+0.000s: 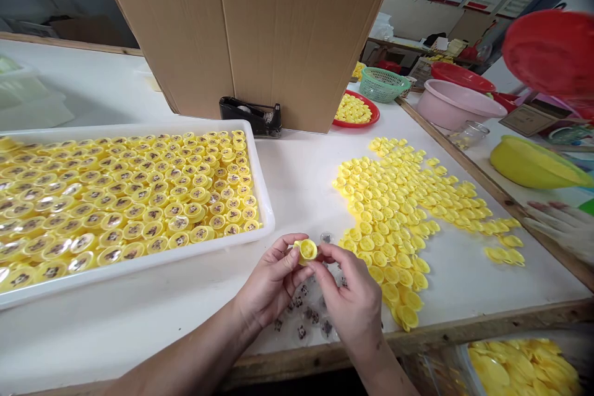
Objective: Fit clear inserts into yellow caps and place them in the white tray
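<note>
A small round yellow plastic cap (pixel 308 250), its hollow side facing up, is pinched between the thumb and fingers of my left hand (pixel 273 278). My right hand (pixel 350 288) is closed in a pinch at the cap's right edge; whatever its fingertips hold is hidden. Beneath both hands lie loose clear discs (pixel 302 329) with dark printed figures. To the right spreads a pile of similar yellow caps (pixel 387 216), many with the hollow side up. On the left, a white tray (pixel 265 207) holds many yellow pieces (pixel 153 213) showing printed discs on top.
A large cardboard box (pixel 260 31) stands at the back, with a black tape dispenser (pixel 250 117) before it. Behind the pile are a red plate (pixel 371 112) of yellow pieces and a green basket (pixel 383 85). A wooden strip (pixel 487 182) edges the table's right; another person's gloved hand (pixel 561 229) lies beyond.
</note>
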The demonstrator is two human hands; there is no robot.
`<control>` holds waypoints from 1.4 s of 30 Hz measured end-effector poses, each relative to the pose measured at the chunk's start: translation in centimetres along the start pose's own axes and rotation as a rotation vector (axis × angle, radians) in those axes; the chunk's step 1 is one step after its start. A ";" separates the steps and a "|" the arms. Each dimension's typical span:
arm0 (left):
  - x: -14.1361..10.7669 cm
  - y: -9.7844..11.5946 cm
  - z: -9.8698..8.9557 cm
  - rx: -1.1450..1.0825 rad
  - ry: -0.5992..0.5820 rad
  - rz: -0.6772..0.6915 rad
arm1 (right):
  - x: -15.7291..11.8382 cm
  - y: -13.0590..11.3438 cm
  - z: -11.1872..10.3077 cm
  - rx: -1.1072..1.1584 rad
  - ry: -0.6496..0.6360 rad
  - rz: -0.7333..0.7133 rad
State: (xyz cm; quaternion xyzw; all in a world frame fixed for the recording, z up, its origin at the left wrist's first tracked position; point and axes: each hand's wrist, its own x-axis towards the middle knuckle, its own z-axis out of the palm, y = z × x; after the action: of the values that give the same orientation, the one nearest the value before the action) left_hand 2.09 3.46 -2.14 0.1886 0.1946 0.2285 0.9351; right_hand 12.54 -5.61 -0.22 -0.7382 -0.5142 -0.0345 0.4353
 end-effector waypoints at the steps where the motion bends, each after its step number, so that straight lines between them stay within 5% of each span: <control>1: 0.0 0.0 0.0 0.006 0.003 -0.009 | 0.3 0.2 -0.3 0.079 -0.036 0.049; 7: -0.1 -0.2 0.0 0.053 -0.020 -0.078 | 2.0 1.1 -2.1 0.298 -0.313 0.214; 15: -0.1 -0.6 -0.3 -0.005 0.013 -0.042 | 1.2 -0.2 -1.4 0.028 -0.165 -0.118; 23: -0.2 -0.4 0.0 0.078 -0.015 -0.033 | 1.8 -0.2 -2.3 0.092 -0.258 0.044; 32: -0.3 -0.4 -0.1 0.149 -0.015 -0.046 | 2.2 0.2 -3.1 0.139 -0.325 -0.098; 42: -0.4 -0.4 0.3 0.234 -0.012 -0.003 | 1.9 0.5 -3.0 0.195 -0.336 -0.028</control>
State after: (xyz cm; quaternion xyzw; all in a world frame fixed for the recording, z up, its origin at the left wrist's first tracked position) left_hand 2.03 2.88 -1.90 0.2975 0.2146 0.2018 0.9081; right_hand 15.02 -6.28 2.30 -0.6807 -0.5908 0.1331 0.4121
